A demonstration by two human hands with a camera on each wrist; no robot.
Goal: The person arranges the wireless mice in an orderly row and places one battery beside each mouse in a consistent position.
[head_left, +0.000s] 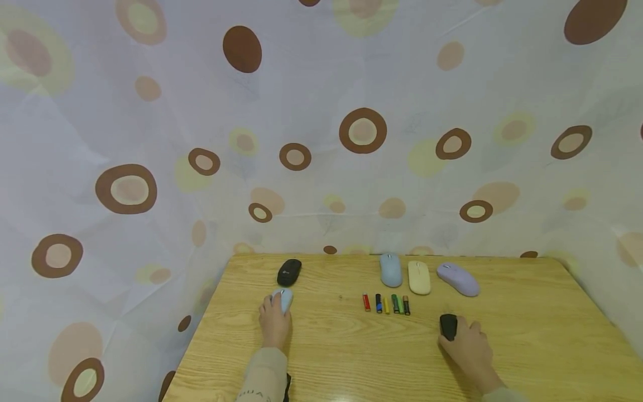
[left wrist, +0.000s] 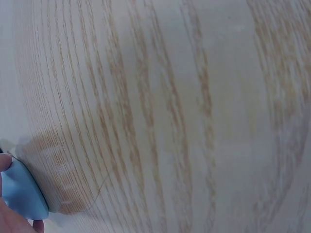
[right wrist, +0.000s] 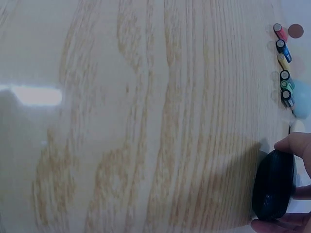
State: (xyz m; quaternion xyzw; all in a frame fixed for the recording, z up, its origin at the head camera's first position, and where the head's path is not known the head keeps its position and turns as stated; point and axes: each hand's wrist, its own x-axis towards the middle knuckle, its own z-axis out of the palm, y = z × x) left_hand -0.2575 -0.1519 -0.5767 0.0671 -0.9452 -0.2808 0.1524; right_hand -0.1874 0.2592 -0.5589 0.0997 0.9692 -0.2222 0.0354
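Observation:
At the table's left side my left hand (head_left: 274,325) grips a light blue computer mouse (head_left: 286,299). In the left wrist view this mouse (left wrist: 23,191) shows at the lower left corner with fingers along its edges. Just beyond it lies a black mouse (head_left: 289,272). On the right, my right hand (head_left: 470,349) holds another black mouse (head_left: 448,326) by its sides. The right wrist view shows that mouse (right wrist: 274,185) between thumb and fingers, close to the tabletop; whether it touches the wood I cannot tell.
Along the back lie a second light blue mouse (head_left: 390,270), a cream mouse (head_left: 419,277) and a lilac mouse (head_left: 458,280). Several batteries, among them a red one (head_left: 366,302), form a row before them on the wooden table (head_left: 346,352). A dotted curtain (head_left: 321,190) surrounds the table.

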